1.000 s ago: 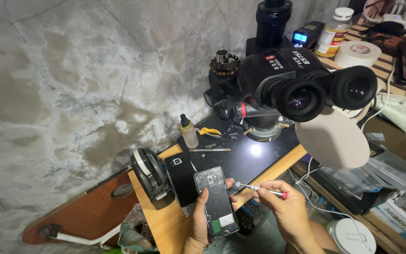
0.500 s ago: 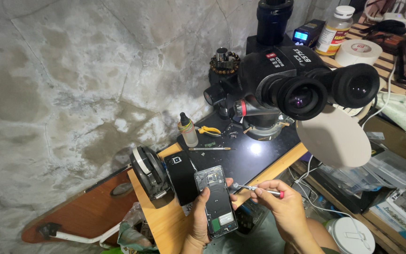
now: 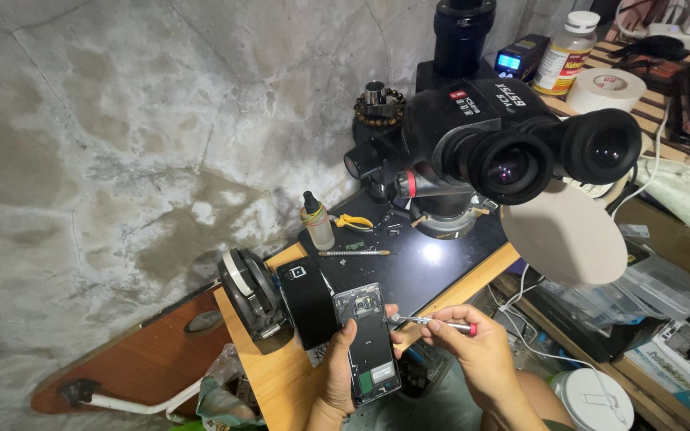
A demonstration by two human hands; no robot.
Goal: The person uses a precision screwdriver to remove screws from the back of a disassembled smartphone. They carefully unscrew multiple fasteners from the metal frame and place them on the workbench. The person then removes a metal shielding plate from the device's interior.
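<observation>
Left hand (image 3: 337, 375) grips opened phone (image 3: 370, 343), right hand (image 3: 473, 351) pinches screwdriver (image 3: 433, 322): keep tip square w/ screw, light pressure.

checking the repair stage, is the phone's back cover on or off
Off: the phone in the left hand shows bare internals and camera module.

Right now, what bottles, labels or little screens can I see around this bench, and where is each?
Pill bottle: top right shelf, white cap, yellow label.
Small screen: left of that bottle, glowing blue on a dark box.
Dropper bottle: on the black mat, clear, black tip.
Microscope: centre, black, with red and white labels.
</observation>
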